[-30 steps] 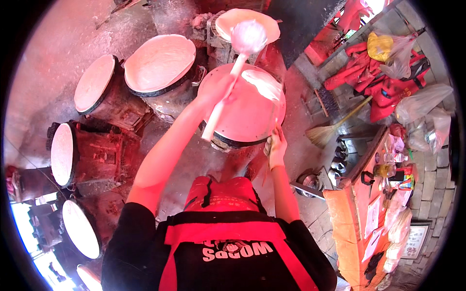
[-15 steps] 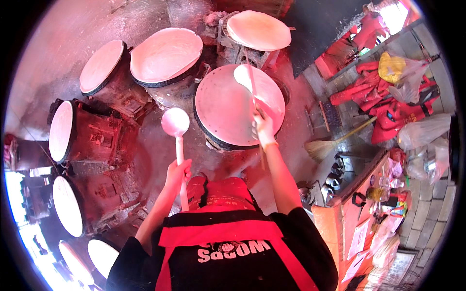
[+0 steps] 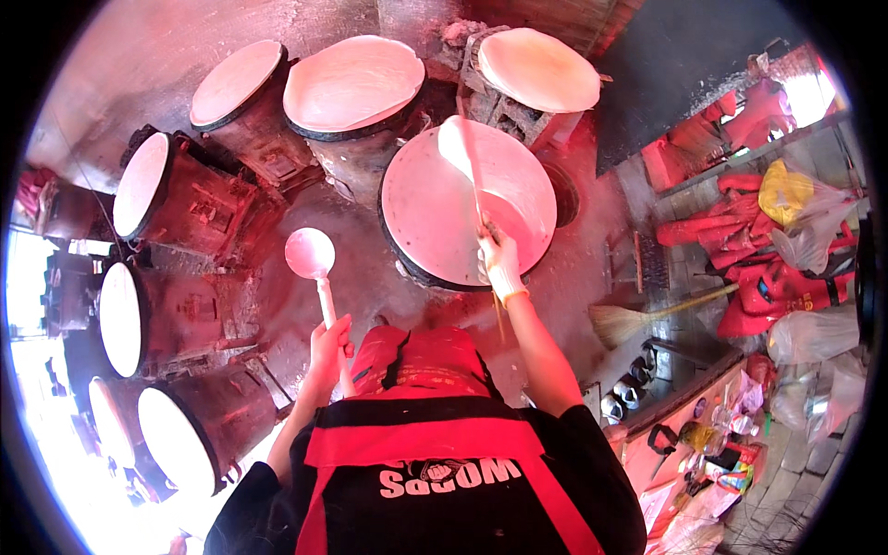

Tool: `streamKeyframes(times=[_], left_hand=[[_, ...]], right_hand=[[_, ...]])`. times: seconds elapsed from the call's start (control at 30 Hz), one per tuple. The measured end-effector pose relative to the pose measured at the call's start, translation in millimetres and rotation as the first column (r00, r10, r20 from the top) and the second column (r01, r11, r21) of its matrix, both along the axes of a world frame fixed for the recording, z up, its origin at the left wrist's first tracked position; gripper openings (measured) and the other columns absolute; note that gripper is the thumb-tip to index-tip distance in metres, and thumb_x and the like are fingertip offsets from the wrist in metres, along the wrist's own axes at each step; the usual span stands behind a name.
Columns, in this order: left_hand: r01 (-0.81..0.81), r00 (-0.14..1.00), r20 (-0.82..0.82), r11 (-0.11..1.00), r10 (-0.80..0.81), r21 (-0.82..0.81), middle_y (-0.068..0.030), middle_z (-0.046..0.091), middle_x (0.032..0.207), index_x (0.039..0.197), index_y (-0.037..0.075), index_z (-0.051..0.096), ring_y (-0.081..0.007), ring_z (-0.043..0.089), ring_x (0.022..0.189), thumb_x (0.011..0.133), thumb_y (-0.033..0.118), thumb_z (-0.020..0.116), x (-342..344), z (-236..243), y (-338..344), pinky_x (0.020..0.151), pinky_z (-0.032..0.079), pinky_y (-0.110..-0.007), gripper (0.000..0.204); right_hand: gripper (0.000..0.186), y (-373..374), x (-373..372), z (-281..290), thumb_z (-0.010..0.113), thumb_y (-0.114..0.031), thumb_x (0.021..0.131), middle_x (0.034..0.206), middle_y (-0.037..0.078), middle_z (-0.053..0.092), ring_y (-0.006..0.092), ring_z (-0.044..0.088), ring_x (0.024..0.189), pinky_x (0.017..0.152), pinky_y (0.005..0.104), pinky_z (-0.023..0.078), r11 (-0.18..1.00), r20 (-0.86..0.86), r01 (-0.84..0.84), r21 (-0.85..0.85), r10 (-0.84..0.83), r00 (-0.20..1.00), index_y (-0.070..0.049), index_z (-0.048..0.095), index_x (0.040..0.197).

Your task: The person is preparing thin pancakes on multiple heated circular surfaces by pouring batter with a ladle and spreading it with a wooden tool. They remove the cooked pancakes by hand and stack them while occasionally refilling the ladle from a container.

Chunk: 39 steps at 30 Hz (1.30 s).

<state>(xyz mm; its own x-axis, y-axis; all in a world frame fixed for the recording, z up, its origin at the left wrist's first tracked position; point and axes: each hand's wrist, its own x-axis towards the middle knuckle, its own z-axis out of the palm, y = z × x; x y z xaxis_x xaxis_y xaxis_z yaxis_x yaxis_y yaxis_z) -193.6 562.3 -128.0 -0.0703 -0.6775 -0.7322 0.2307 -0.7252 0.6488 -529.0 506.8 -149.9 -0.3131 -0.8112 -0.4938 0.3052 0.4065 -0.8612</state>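
Note:
My left hand is closed round the white handle of a ladle, held upright left of the central round griddle. My right hand, which looks gloved, grips a thin wooden spreader stick over that griddle. The stick lies across pale batter, which covers the right and upper part of the hot plate in a curved sweep, with a thicker white patch along the stick's upper end.
More griddles on drum stoves ring me, several topped with pale rounds, one golden at top right. A broom lies at right, with red cloths, plastic bags and a cluttered table beyond.
My left hand has withdrawn down-left with the ladle from over the griddle. My right hand has come up onto the plate with the stick, and the batter is spread wider, round the upper edge.

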Motion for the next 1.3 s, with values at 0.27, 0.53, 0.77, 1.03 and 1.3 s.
streamKeyframes(times=[0.27, 0.53, 0.77, 1.03, 1.3], left_hand=[[-0.053, 0.993, 0.107, 0.997, 0.059, -0.056, -0.0051, 0.063, 0.091, 0.098, 0.003, 0.062, -0.0148, 0.059, 0.073, 0.086, 0.014, 0.057, -10, -3, 19, 0.064, 0.047, -0.026, 0.017], [-0.066, 0.984, 0.164, 0.998, 0.066, -0.005, -0.0023, 0.058, 0.118, 0.114, 0.006, 0.060, -0.0106, 0.050, 0.105, 0.086, 0.013, 0.057, -22, -4, 48, 0.087, 0.042, -0.028, 0.029], [-0.081, 0.980, 0.180, 0.997, 0.082, -0.011, -0.0022, 0.056, 0.119, 0.117, 0.006, 0.059, -0.0103, 0.049, 0.107, 0.086, 0.015, 0.058, -26, 8, 64, 0.089, 0.040, -0.028, 0.032], [-0.146, 0.965, 0.224, 0.989, 0.136, 0.031, -0.0011, 0.056, 0.110, 0.112, 0.005, 0.060, -0.0107, 0.050, 0.098, 0.085, 0.015, 0.060, -27, 32, 100, 0.085, 0.042, -0.027, 0.029], [-0.037, 0.965, 0.261, 0.990, -0.001, 0.137, -0.0004, 0.057, 0.111, 0.113, 0.007, 0.059, -0.0108, 0.051, 0.100, 0.086, 0.018, 0.059, -4, 30, 78, 0.087, 0.041, -0.028, 0.029]], right_hand=[[0.040, 39, -68, -6, 0.053, -0.019, 0.092, 0.052, -0.004, 0.038, 0.0067, 0.030, 0.032, 0.030, 0.0250, 0.023, 0.975, -0.027, 0.203, 0.092, -0.201, 0.979, -0.017, 0.049, 0.132], [0.042, 54, -87, 12, 0.054, -0.023, 0.093, 0.053, -0.007, 0.035, 0.0068, 0.029, 0.035, 0.034, 0.0229, 0.023, 0.917, 0.195, -0.398, 0.004, 0.390, 0.900, -0.020, 0.048, 0.134], [0.036, 13, -124, -3, 0.055, -0.026, 0.092, 0.051, -0.008, 0.034, 0.0056, 0.028, 0.034, 0.032, 0.0246, 0.020, 0.951, 0.089, -0.258, 0.173, 0.245, 0.965, -0.017, 0.052, 0.127], [0.035, 20, -166, 0, 0.049, -0.015, 0.091, 0.053, -0.004, 0.039, 0.0062, 0.030, 0.034, 0.032, 0.0237, 0.021, 0.868, 0.136, -0.489, 0.090, 0.476, 0.869, -0.011, 0.052, 0.126], [0.043, 121, -121, 10, 0.052, -0.015, 0.090, 0.057, -0.006, 0.037, 0.0058, 0.029, 0.037, 0.034, 0.0227, 0.023, 0.859, 0.223, -0.512, 0.018, 0.496, 0.839, -0.014, 0.047, 0.133]])
